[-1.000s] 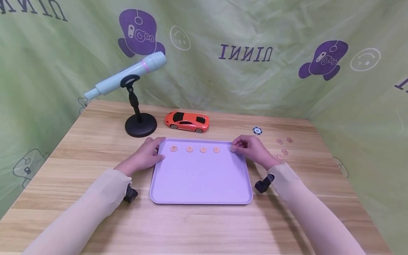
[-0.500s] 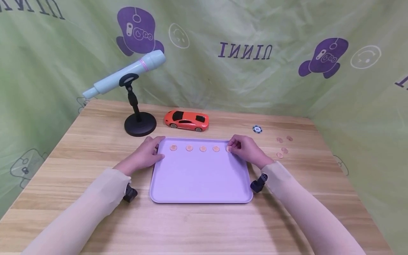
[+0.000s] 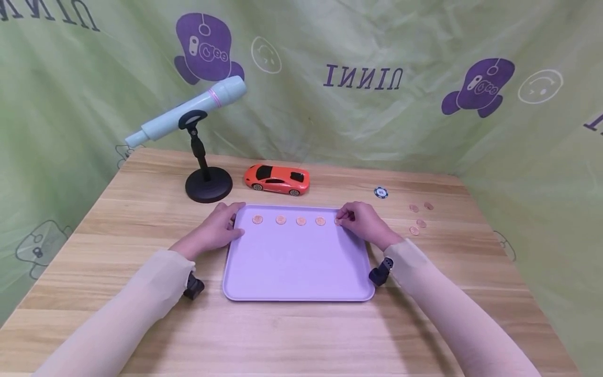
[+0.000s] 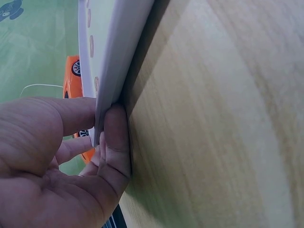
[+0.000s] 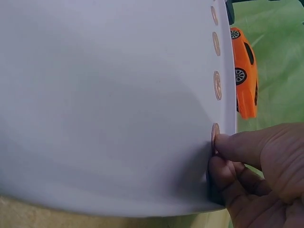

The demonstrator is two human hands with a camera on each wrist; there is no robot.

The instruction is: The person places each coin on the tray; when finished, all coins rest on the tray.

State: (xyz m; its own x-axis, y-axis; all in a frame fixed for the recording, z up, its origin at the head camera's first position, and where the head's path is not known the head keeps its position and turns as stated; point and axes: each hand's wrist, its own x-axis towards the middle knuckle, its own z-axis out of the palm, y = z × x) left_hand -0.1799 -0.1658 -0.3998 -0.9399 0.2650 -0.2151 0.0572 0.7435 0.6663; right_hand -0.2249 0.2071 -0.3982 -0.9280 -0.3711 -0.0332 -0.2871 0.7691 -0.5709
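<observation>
A lilac tray lies on the wooden table. Along its far side runs a row of several copper coins. My left hand grips the tray's left edge near the far corner; in the left wrist view the thumb is over the rim and a finger is underneath. At the right end of the row, my right hand holds one more copper coin between thumb and fingertips, down at the tray's surface. The fingers partly hide this coin.
Several loose copper coins lie on the table to the right, with a blue-and-white poker chip farther back. Behind the tray stand an orange toy car and a light blue microphone on a black stand.
My right hand has moved slightly left with its coin, from near the tray's far right corner toward the row. In the last half second it has barely moved. The left hand stays put.
</observation>
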